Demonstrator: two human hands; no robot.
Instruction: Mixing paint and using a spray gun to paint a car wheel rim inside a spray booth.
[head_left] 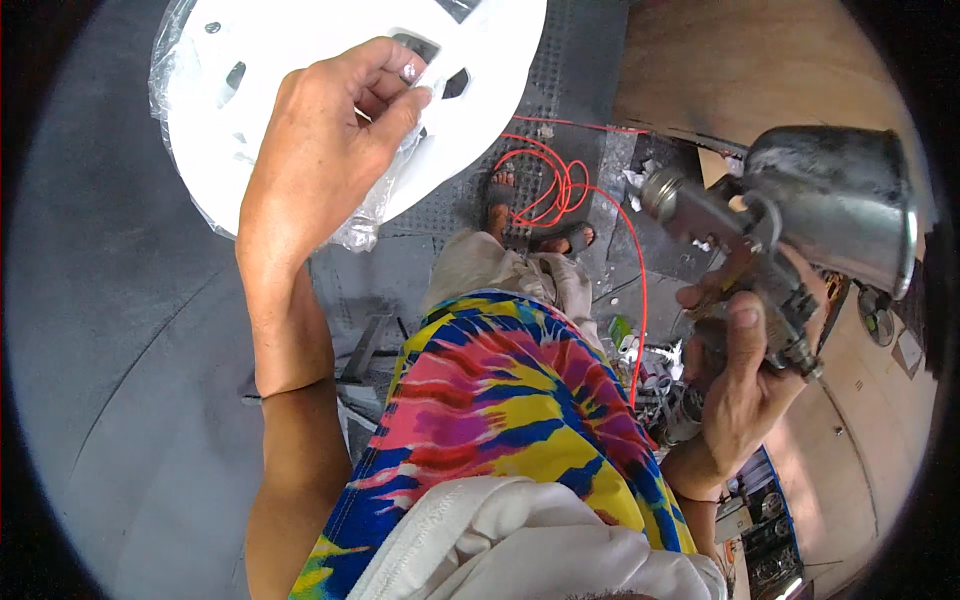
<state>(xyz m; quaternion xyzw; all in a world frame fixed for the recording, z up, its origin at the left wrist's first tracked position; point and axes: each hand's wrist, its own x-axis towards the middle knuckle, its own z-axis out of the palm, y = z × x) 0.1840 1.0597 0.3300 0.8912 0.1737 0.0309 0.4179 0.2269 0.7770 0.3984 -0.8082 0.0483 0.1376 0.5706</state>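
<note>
L hand (325,140) pinching clear film (365,228) over white disc (500,60). R hand (745,385) curled tight round spray gun (705,215) w/ metal cup (835,205), rt of disc. Red hose (643,290) nr disc.

Left hand (325,130) raised forward, thumb and forefinger in a pinch, other fingers curled, wrist (272,250) bent inward. Left forearm (298,460) up from lower edge. Right hand (745,385) off to the right, lower, curled in a grip, thumb pointing up. Both arms bare.
</note>
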